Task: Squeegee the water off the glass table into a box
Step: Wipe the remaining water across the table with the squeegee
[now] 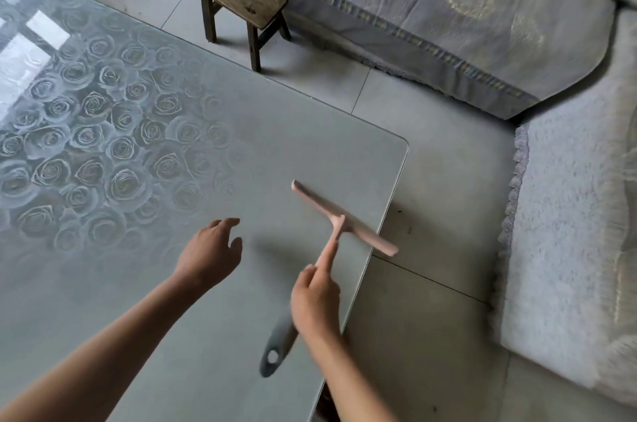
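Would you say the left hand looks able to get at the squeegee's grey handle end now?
Probably yes: the left hand hovers open above the glass table, and nothing lies between it and the grey handle end, jutting free behind the right hand gripping the squeegee.

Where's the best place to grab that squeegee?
By its long handle, from the near end: the squeegee carries its wide blade crosswise at the far end. The right hand grips there, forefinger stretched toward the blade.
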Available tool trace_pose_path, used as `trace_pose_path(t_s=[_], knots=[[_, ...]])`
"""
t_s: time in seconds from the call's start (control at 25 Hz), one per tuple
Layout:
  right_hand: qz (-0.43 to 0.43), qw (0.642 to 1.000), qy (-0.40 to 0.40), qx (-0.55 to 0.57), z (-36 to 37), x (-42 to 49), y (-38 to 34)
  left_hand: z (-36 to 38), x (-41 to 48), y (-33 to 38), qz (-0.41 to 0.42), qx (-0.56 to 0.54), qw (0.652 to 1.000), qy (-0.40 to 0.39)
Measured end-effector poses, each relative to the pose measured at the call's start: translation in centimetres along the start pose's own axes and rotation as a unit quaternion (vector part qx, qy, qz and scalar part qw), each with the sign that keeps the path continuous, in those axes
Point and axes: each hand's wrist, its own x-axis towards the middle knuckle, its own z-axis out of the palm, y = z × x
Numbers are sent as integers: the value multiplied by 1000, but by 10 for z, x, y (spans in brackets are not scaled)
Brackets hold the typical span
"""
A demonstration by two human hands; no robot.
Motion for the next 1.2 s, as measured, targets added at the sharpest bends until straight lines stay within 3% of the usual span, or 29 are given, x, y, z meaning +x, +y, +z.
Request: trace_pose_path(t_s=[0.08, 0.2, 0.28, 0.4, 0.6, 0.76, 0.96, 1.2], knots=[[4, 996, 45, 77, 17, -7, -12, -12, -7, 2, -30, -111, 992, -59], [24, 985, 127, 114, 13, 5, -29, -31, -28, 11, -112, -311, 910, -251], [63, 975, 163, 140, 6, 13, -38, -39, -39, 22, -107, -333, 872, -342], [123, 960, 215, 130, 2, 26, -39, -36, -39, 48, -88, -359, 843, -391], [162, 967, 98, 168, -18, 54, -14, -1, -28, 83, 2, -268, 899, -348], [115, 964, 84, 226, -43, 84, -12, 7, 0, 91, 56, -214, 929, -298], [94, 992, 53, 71, -42, 99, -24, -15, 41, 86, 44, -166, 919, -354], [74, 997, -3, 33, 39, 84, -73, -67, 48, 3, -42, -193, 909, -367]])
